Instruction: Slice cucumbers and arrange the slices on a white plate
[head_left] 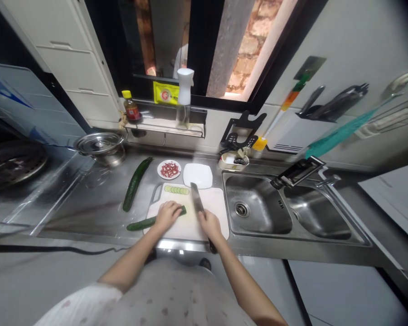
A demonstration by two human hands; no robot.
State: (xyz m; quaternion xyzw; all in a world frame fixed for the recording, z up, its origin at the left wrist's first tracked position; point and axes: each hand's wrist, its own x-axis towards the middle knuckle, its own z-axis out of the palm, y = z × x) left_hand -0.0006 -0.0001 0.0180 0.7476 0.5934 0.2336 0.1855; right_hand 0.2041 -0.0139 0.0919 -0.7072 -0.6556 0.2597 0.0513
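Observation:
On a white cutting board lies a dark green cucumber, its near part sticking out over the board's left side. My left hand is closed over the cucumber close to its cut end. A kitchen knife is gripped by the handle in my right hand, its blade pointing away from me, to the right of the cucumber and apart from it. Several pale green cucumber slices lie in an overlapping row along the board's far edge. Another whole cucumber rests on the steel counter to the left.
Behind the board stand a small plate of chopped red pieces and a white square plate. A double sink with a black faucet adjoins on the right. A lidded steel pot sits back left. Bottles stand on a wall shelf.

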